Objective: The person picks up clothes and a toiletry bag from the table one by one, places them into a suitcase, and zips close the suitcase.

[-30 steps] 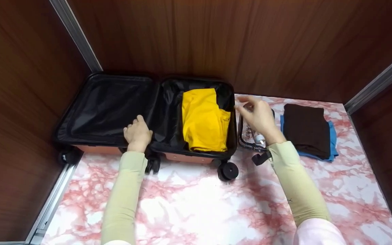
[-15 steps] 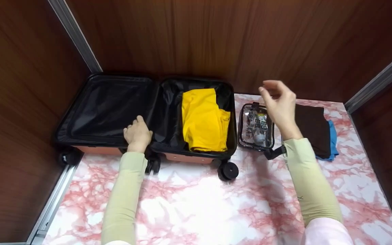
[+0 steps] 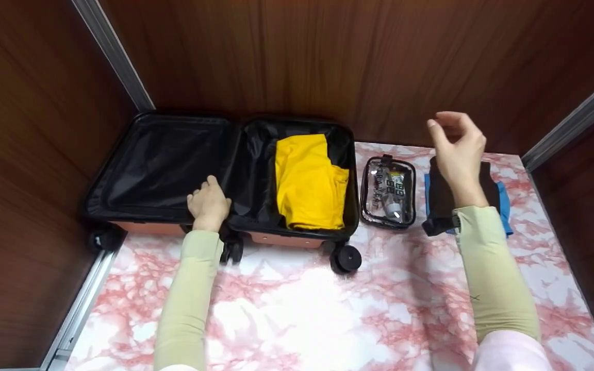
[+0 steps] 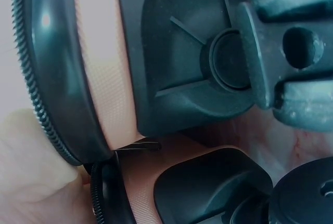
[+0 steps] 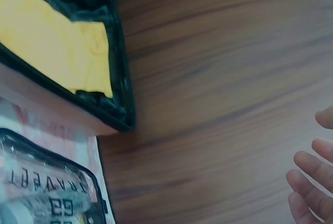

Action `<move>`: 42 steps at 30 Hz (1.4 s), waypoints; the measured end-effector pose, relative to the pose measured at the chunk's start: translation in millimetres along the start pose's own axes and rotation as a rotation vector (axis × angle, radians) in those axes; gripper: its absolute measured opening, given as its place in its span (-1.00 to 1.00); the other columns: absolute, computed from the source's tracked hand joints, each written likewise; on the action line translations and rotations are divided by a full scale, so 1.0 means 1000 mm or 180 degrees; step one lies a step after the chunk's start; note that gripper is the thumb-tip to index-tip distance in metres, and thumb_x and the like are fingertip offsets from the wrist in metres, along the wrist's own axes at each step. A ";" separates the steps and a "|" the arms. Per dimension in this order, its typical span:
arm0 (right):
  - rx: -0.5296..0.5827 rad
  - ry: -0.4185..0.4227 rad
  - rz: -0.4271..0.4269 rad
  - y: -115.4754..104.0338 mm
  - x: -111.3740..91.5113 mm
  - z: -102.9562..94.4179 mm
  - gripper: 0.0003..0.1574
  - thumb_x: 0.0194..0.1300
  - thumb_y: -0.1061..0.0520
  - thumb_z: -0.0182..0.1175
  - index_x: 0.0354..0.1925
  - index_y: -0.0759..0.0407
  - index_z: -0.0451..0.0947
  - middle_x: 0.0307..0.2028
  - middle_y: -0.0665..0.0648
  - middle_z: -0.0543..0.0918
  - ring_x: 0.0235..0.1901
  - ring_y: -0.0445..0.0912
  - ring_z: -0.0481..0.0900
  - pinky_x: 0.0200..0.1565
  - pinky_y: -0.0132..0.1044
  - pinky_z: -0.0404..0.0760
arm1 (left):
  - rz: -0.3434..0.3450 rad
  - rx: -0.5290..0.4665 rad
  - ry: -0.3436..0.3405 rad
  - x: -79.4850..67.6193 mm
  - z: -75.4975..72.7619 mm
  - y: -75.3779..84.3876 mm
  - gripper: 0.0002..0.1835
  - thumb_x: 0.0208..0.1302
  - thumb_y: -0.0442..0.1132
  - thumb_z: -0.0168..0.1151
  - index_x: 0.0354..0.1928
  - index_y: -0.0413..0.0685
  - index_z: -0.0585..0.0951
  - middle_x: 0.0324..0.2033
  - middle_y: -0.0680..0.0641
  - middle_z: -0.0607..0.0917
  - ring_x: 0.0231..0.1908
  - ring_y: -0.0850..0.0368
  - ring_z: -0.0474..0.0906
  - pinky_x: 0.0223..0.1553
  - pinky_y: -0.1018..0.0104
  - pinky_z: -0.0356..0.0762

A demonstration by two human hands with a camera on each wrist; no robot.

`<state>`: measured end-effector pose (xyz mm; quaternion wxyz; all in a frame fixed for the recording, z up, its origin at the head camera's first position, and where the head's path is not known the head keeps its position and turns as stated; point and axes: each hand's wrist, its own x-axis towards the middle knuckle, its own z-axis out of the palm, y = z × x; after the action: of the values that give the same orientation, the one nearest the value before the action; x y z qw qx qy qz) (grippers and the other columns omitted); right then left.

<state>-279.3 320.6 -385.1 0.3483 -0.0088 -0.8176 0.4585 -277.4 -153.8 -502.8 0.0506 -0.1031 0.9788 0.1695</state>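
A peach suitcase with black lining [image 3: 163,165] lies spread flat, its two halves side by side. My left hand [image 3: 208,203] rests on its front rim where the halves meet; in the left wrist view the hand [image 4: 36,169] touches the zipped rim. A folded yellow garment [image 3: 310,185] lies in the right half. My right hand [image 3: 459,147] is raised in the air, fingers loosely bent and holding nothing. It hovers over a folded dark brown garment [image 3: 488,190] on top of a blue one [image 3: 504,206], partly hiding both.
A clear toiletry pouch [image 3: 389,193] with black trim, a white-capped tube inside, lies between suitcase and folded clothes. Black wheels [image 3: 347,258] stick out from the suitcase front. Wood-grain panels [image 3: 307,62] close in the back and sides of the marbled surface [image 3: 297,309].
My right hand has moved right, from above the pouch by the suitcase to above the brown garment, uncovering the pouch. The left hand and the suitcase stay put.
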 end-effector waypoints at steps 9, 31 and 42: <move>-0.0048 0.0206 0.0349 0.005 0.008 -0.026 -0.67 0.32 -0.03 0.40 -0.05 0.12 0.75 -0.20 -0.04 0.75 -0.22 -0.24 0.63 -0.11 -0.44 0.43 | 0.0031 -0.0020 -0.0011 0.000 0.000 -0.001 -0.25 0.40 -0.11 0.31 0.45 -0.28 0.19 0.28 -0.35 0.46 0.18 -0.37 0.44 0.25 -0.16 0.22; 0.1114 0.0555 0.1427 0.030 0.035 -0.102 -0.80 0.27 0.13 0.45 -0.17 0.18 0.70 -0.35 0.01 0.72 -0.50 -0.23 0.64 -0.43 -0.51 0.53 | 0.0023 0.0005 0.0043 0.000 -0.001 -0.001 -0.26 0.37 -0.13 0.32 0.42 -0.29 0.20 0.25 -0.36 0.48 0.15 -0.37 0.46 0.22 -0.15 0.25; 0.1303 0.0473 0.2178 0.056 0.046 -0.136 -0.71 0.26 0.03 0.47 -0.14 0.08 0.61 -0.43 -0.05 0.73 -0.56 -0.23 0.65 -0.56 -0.52 0.50 | 0.0035 0.0030 0.0036 -0.001 0.000 -0.001 -0.29 0.38 -0.13 0.31 0.38 -0.30 0.21 0.22 -0.37 0.49 0.15 -0.38 0.46 0.20 -0.14 0.27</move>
<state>-253.1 469.1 -355.4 0.2283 -0.2440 -0.6319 0.6993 -276.6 -154.6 -502.9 0.0445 -0.0984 0.9804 0.1647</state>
